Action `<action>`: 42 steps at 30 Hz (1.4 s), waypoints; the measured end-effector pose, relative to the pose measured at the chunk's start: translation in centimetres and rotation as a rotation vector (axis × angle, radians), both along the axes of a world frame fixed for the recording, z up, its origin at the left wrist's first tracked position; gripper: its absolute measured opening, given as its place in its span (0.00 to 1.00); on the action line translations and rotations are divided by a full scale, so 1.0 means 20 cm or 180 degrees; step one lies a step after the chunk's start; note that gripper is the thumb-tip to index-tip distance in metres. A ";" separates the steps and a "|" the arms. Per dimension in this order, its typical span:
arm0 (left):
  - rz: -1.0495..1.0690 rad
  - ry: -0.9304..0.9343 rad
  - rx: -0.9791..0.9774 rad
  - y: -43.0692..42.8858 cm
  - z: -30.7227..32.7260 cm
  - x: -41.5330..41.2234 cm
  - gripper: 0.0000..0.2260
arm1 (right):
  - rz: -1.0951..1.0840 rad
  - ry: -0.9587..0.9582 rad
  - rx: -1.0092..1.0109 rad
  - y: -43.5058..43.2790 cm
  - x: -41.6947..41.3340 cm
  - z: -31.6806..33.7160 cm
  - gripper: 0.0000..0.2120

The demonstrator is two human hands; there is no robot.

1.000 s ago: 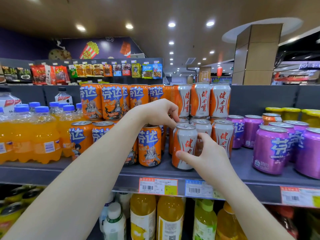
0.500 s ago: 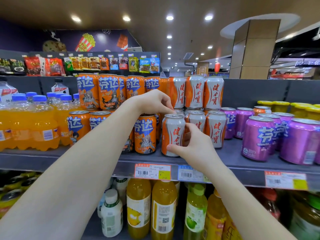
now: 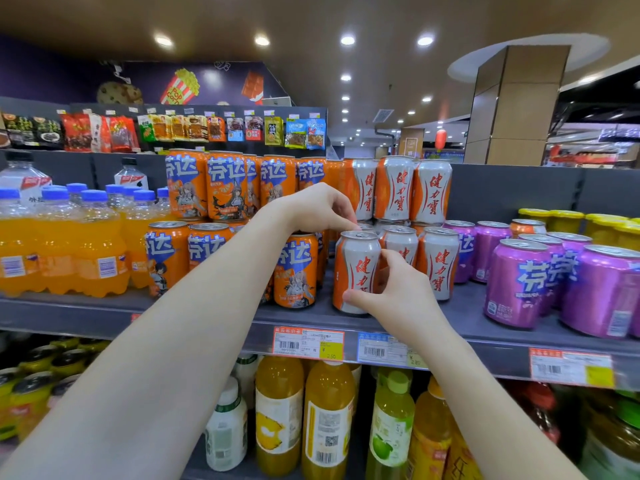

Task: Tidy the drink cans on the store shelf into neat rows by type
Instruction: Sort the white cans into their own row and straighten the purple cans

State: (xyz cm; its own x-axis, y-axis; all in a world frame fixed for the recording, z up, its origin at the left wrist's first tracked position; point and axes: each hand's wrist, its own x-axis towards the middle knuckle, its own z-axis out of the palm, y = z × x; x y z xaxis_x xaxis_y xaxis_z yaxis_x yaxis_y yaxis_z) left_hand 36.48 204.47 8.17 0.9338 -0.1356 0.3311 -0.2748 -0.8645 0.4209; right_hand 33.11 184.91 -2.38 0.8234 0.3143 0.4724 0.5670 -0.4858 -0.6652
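Grey matte shelf (image 3: pixel 467 320): right hand (image 3: pixel 401 296) curls round the glossy cylindrical white-and-orange can (image 3: pixel 353 258); left hand (image 3: pixel 311 209) pinches its metal rim with bunched fingertips.

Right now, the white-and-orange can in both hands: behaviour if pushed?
The white-and-orange can looks unopened, so probably full and heavy. Tall and narrow: a push near the rim, by the left hand, may tip it; low, by the right hand, it should slide. Glossy, likely slick.
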 end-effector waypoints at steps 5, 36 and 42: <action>0.0008 0.0071 0.0088 -0.03 0.01 0.00 0.05 | 0.0059 0.0046 -0.0050 -0.02 0.01 0.00 0.40; 0.0116 0.0252 0.1065 -0.17 0.01 -0.26 0.31 | -0.1100 -0.0192 -0.0351 -0.38 0.12 0.03 0.19; 0.0107 -0.0124 0.1135 -0.34 0.03 -0.26 0.35 | -0.0655 -0.0962 -0.0001 -0.67 0.02 0.23 0.05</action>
State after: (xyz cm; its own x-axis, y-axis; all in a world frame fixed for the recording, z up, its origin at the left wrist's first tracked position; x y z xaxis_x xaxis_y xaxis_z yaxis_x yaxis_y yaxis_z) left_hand 31.26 197.72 8.73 0.9273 -0.2183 0.3040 -0.2535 -0.9639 0.0811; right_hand 33.58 171.44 2.28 0.6928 0.1567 0.7039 0.6283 -0.6103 -0.4825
